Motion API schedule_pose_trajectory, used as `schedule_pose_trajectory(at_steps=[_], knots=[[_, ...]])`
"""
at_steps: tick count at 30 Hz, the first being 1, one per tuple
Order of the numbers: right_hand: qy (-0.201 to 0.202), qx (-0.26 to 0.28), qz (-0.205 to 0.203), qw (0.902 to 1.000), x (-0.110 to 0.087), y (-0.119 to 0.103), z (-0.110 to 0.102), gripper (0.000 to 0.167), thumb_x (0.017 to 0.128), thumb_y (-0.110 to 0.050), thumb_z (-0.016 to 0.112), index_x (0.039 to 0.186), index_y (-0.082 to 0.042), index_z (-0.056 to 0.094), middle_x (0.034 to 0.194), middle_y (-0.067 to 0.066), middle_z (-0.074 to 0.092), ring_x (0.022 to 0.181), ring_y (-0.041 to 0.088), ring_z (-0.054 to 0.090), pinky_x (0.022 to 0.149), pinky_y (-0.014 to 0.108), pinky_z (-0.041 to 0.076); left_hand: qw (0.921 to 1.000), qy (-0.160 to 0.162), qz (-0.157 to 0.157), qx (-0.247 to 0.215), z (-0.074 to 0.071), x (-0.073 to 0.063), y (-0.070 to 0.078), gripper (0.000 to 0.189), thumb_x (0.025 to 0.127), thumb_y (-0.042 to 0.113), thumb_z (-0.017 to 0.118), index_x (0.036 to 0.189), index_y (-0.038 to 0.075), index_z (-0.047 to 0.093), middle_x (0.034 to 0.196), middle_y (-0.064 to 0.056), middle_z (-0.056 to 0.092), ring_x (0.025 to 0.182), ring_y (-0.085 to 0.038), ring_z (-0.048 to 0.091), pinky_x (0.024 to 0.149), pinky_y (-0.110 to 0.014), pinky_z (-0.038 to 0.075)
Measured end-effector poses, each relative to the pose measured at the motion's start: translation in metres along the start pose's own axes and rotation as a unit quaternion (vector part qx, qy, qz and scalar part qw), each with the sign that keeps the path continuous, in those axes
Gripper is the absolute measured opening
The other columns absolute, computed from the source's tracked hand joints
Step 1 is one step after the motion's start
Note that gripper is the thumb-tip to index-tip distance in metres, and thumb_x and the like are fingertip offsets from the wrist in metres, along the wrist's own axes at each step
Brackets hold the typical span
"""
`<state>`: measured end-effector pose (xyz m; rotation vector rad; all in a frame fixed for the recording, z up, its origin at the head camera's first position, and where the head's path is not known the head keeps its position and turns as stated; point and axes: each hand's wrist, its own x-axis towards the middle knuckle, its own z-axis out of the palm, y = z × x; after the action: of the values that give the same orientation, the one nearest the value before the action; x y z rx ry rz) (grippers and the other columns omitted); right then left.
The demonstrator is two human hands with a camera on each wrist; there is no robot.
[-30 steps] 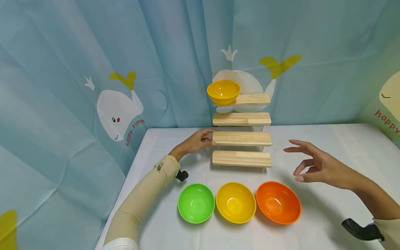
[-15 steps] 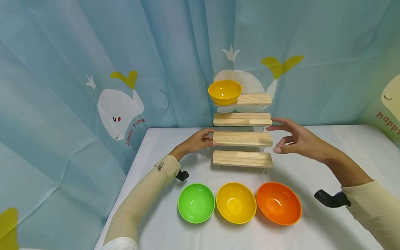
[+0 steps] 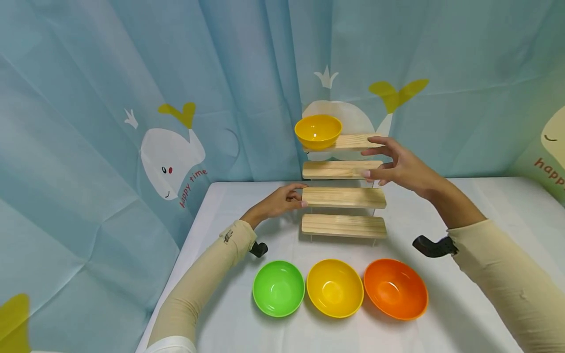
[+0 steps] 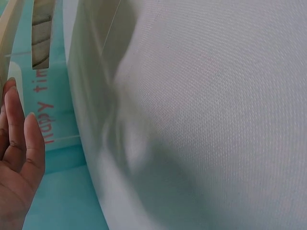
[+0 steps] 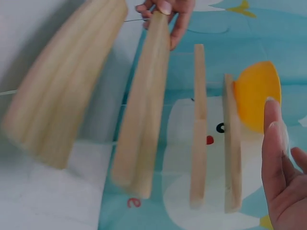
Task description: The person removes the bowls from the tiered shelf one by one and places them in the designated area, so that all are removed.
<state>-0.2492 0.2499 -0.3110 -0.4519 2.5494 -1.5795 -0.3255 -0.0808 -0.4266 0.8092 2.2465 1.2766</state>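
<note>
A four-tier stand with pale wooden planks (image 3: 344, 197) rises at the middle back of the table. My left hand (image 3: 280, 201) grips the left end of its second plank from the bottom; in the right wrist view the thumb lies on that plank's end. A yellow bowl (image 3: 318, 133) sits upright at the left of the top tier. My right hand (image 3: 399, 166), fingers spread and slightly bent, hovers by the right ends of the upper two tiers and holds nothing. The right wrist view shows the right fingers (image 5: 273, 158) in line with the yellow bowl.
In front of the stand, a green bowl (image 3: 278, 288), a second yellow bowl (image 3: 335, 288) and an orange bowl (image 3: 396, 289) stand in a row on the white-covered table (image 3: 468, 206). Behind hangs a light blue curtain (image 3: 247, 88) printed with whales.
My right hand has moved left and up, from over the table's right side to the stand's upper tiers. The left hand has kept its place on the plank. The bowls have not moved.
</note>
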Motion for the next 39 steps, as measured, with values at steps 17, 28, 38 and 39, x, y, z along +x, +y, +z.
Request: schedule_pose_trajectory(at_steps=[17, 28, 38, 39], knots=[[0.021, 0.014, 0.036, 0.9990, 0.056, -0.016, 0.002, 0.092, 0.093, -0.037, 0.073, 0.160, -0.015, 0.015, 0.155, 0.014, 0.040, 0.089, 0.012, 0.073, 0.080, 0.031, 0.057, 1.0000, 0.003, 0.008, -0.004, 0.001, 0.003, -0.002, 0.061, 0.100, 0.021, 0.064, 0.154, 0.011, 0.038, 0.117, -0.014, 0.068, 0.096, -0.016, 0.062, 0.084, -0.026, 0.049], [0.015, 0.057, 0.046, 0.9972, 0.080, -0.016, 0.011, 0.096, 0.094, -0.037, 0.072, 0.161, -0.015, 0.007, 0.160, 0.016, 0.031, 0.084, 0.009, 0.073, 0.081, 0.025, 0.058, 0.9999, -0.003, 0.011, -0.005, 0.003, 0.002, -0.001, 0.061, 0.099, 0.022, 0.064, 0.154, 0.012, 0.038, 0.117, -0.014, 0.067, 0.100, -0.027, 0.062, 0.083, -0.027, 0.049], [0.010, 0.083, 0.039, 0.9957, 0.096, -0.022, 0.023, 0.098, 0.093, -0.034, 0.073, 0.161, -0.013, 0.006, 0.156, 0.022, 0.035, 0.079, 0.010, 0.074, 0.080, 0.027, 0.060, 1.0000, -0.001, 0.008, 0.001, 0.004, 0.001, 0.000, 0.062, 0.100, 0.023, 0.064, 0.154, 0.011, 0.038, 0.118, -0.014, 0.067, 0.097, -0.016, 0.062, 0.085, -0.028, 0.050], [0.009, 0.087, 0.038, 0.9954, 0.097, -0.022, 0.025, 0.099, 0.093, -0.033, 0.073, 0.161, -0.013, 0.005, 0.155, 0.023, 0.035, 0.079, 0.011, 0.074, 0.079, 0.027, 0.060, 1.0000, -0.001, 0.007, 0.000, 0.004, 0.001, 0.000, 0.061, 0.100, 0.023, 0.064, 0.154, 0.011, 0.038, 0.118, -0.014, 0.067, 0.097, -0.017, 0.063, 0.085, -0.028, 0.050]])
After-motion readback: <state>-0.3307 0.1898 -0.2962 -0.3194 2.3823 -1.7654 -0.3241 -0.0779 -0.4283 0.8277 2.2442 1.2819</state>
